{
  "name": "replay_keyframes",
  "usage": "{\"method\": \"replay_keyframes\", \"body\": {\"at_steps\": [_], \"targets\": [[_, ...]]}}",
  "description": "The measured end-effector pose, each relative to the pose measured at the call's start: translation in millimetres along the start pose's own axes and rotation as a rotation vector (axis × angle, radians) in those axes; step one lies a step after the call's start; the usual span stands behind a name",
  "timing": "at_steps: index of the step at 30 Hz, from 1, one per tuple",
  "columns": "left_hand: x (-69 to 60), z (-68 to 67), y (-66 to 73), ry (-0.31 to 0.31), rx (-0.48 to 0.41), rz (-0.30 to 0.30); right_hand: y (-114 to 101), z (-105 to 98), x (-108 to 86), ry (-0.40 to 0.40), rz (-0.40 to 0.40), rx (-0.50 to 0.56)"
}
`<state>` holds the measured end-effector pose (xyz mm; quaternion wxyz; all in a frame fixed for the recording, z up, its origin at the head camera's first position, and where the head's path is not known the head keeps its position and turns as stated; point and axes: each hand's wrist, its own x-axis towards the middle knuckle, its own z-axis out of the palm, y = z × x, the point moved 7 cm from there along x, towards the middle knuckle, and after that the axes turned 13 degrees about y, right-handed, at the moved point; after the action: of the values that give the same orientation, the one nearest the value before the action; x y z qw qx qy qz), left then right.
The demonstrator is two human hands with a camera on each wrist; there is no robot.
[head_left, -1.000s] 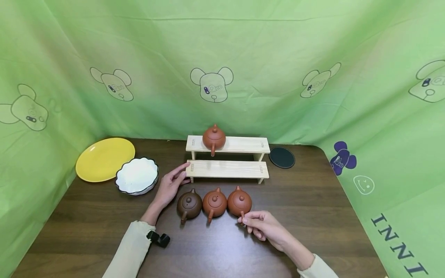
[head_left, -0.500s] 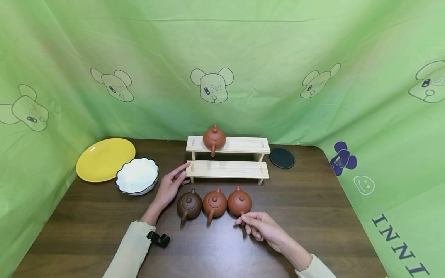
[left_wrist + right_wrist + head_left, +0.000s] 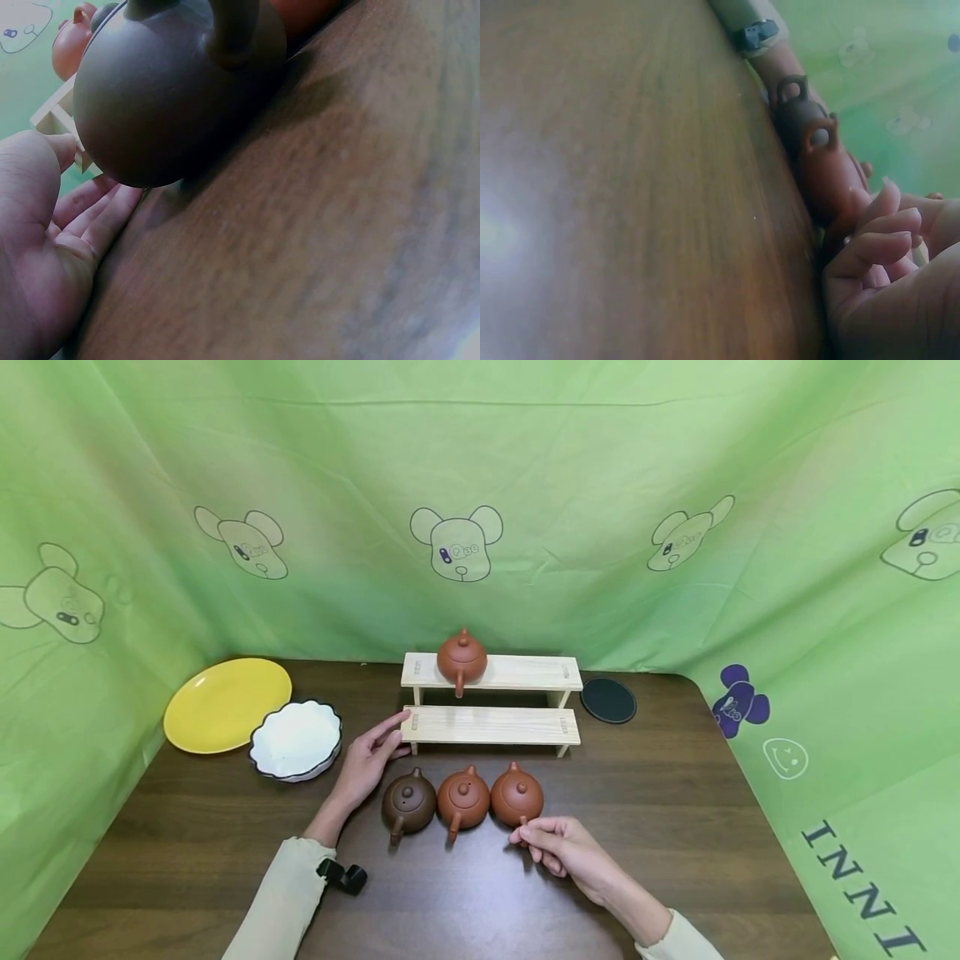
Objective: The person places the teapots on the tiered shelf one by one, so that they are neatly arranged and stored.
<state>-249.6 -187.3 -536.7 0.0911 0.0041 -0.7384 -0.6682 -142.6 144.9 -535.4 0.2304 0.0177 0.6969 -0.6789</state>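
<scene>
My right hand (image 3: 566,853) pinches the handle of the right-hand reddish-brown teapot (image 3: 517,795), which stands on the table. To its left are a second reddish-brown teapot (image 3: 462,799) and a dark brown teapot (image 3: 408,803), handles toward me. My left hand (image 3: 367,766) touches the left end of the lower tier of a pale wooden two-tier stand (image 3: 491,725), its fingers fairly straight. In the left wrist view the dark teapot (image 3: 172,97) hides part of the left fingers (image 3: 112,214). Another reddish-brown teapot (image 3: 461,658) sits on the upper tier, left of its middle.
At the left lie a yellow plate (image 3: 225,706) and a white scalloped bowl (image 3: 296,741) overlapping its edge. A dark round coaster (image 3: 608,701) is right of the stand. Green printed cloth (image 3: 570,527) surrounds the wooden table (image 3: 652,793).
The right hand has shifted very slightly at the teapot handle. The left hand, the teapots and the stand have stayed where they were.
</scene>
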Motion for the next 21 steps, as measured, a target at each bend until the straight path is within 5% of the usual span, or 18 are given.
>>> {"method": "replay_keyframes", "body": {"at_steps": [21], "targets": [[-0.5,-0.8,2.2,0.003,-0.003,-0.003,0.5,-0.6,1.9,0.042,-0.017,0.040]]}}
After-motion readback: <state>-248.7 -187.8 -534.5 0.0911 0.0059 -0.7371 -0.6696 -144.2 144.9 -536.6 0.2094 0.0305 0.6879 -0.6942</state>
